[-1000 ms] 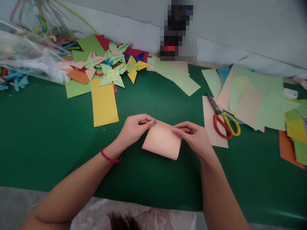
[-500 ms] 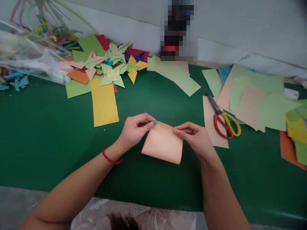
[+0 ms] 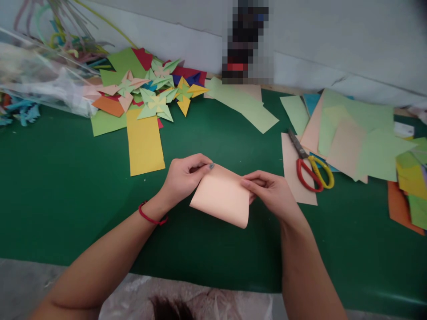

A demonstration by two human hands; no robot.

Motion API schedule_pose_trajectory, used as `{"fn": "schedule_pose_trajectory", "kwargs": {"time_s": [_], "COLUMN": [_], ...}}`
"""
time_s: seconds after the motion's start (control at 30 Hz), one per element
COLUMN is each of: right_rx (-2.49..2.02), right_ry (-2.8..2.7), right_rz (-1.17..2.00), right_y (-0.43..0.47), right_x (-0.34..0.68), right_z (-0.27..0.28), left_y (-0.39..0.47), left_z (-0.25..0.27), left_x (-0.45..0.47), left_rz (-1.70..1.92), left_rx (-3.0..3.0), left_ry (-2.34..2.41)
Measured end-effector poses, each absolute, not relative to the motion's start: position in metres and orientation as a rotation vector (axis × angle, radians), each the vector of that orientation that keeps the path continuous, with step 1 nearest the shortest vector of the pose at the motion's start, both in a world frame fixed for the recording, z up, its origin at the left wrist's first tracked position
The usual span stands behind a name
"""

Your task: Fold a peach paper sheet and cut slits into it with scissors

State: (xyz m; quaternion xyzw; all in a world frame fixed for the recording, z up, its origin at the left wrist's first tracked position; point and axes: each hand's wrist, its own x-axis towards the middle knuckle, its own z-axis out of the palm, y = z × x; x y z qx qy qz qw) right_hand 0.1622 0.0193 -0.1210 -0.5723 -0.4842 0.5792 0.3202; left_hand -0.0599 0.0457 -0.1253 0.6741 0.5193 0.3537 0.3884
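Note:
A peach sheet of paper [image 3: 220,195] is folded over on itself and held just above the green table mat [image 3: 66,186]. My left hand [image 3: 185,178] pinches its upper left corner between thumb and fingers. My right hand [image 3: 271,193] pinches its upper right corner. The rounded fold edge points toward me. A red cord circles my left wrist.
Red-and-yellow scissors [image 3: 312,166] lie on a peach sheet right of my hands. Loose green, peach and orange sheets [image 3: 360,133] are piled at the right. A yellow strip [image 3: 144,142], folded paper pinwheels [image 3: 156,95] and a clear plastic bag [image 3: 40,75] sit at the back left.
Both hands have shifted the folded peach paper slightly left and toward me, and its left edge sits lower than before. Everything else stays put.

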Motion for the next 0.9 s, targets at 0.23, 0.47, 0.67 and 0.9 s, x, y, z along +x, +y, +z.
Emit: {"fn": "schedule_pose_trajectory", "kwargs": {"time_s": [0.23,0.47,0.67,0.9], "right_rx": [-1.503,-1.498,-1.494,-1.501], "right_ry": [-1.261,-1.362,-1.358,-1.363], "right_rz": [1.453,1.482,1.512,1.506], "right_y": [0.0202,0.0191,0.0183,0.0187], "right_x": [0.164,0.1627,0.1625,0.1621], "right_z": [-0.1193,-0.1217,-0.1237,-0.1234], "left_y": [0.0472,0.0467,0.0462,0.0463], "left_z": [-0.1251,-0.1262,-0.126,-0.1266], "left_x": [-0.0621,-0.0612,-0.0604,-0.0608], "left_rz": [0.945,0.935,0.921,0.921], "left_rx": [1.669,1.653,1.669,1.668], "left_ry": [1.338,1.327,1.334,1.334]}}
